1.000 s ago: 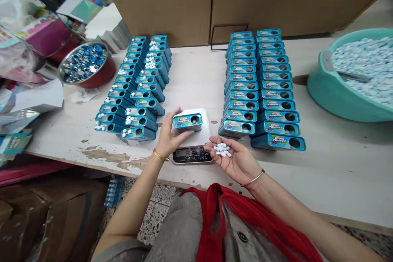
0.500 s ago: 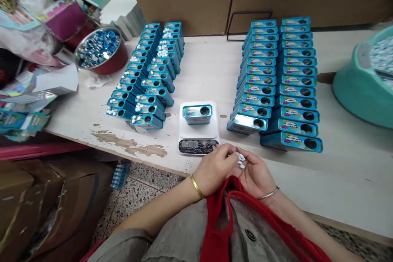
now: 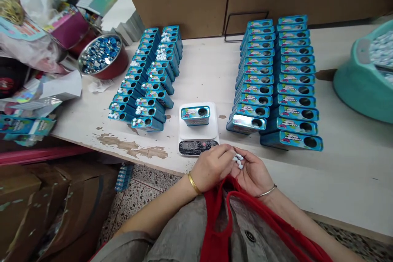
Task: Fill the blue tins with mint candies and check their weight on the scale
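Small white candies lie in the cupped palm of my right hand, close to my body. My left hand has its fingers bent together at the edge of that palm, touching the candies; its fingertips are partly hidden. Just beyond my left hand is a white digital scale with a dark display panel. One blue tin stands upright on the scale, its round opening uncovered at the top right.
Two rows of blue tins with white candies on top stand left. Two more rows stand right. A teal tub holds white candies at far right. A red-sided bowl holds blue and silver pieces.
The view has shifted slightly. My left hand has moved a little over my right palm, and the candies there have shifted. The tin remains on the scale.
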A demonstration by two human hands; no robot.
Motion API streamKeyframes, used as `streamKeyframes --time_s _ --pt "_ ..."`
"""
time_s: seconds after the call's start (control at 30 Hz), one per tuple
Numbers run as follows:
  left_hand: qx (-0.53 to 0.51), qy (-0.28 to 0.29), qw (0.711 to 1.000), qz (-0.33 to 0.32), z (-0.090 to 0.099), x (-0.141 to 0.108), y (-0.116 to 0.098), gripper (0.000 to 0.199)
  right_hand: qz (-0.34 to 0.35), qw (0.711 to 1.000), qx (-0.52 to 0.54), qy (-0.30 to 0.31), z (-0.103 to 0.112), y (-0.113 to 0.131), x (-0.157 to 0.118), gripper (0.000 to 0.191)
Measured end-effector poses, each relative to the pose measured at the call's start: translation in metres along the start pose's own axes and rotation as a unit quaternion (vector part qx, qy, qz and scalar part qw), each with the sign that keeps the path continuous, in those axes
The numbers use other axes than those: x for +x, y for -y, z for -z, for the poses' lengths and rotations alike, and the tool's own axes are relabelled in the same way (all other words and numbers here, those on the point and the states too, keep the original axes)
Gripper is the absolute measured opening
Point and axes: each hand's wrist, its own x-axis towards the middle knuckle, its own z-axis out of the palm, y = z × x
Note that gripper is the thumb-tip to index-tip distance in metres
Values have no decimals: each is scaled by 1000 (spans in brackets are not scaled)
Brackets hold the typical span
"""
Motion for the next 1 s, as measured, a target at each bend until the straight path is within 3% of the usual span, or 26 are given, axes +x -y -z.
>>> streamKeyframes --time_s 0.17,0.33,0.47,0.6,0.7,0.83,0.93,1.0 --pt "-71 -65 995 17 27 15 7 17 34 999 32 12 -28 3 3 12" --pt "37 -193 980 8 64 48 32 14 24 998 10 50 -51 7 6 24" --pt "106 -168 980 13 78 57 56 14 15 999 -3 40 -53 9 8 29" --pt "137 -142 980 31 82 49 55 24 11 1000 5 29 -54 11 7 34" --pt "102 -114 988 9 73 38 38 30 4 999 16 42 -51 11 6 36" --pt "103 29 993 -42 35 22 9 32 -11 999 8 45 -32 9 2 30" --pt "127 84 988 -37 6 12 -4 22 -37 998 -41 30 -12 8 -5 26" --pt "121 120 985 -23 -3 9 -7 21 -42 997 -55 21 -1 6 -9 21"
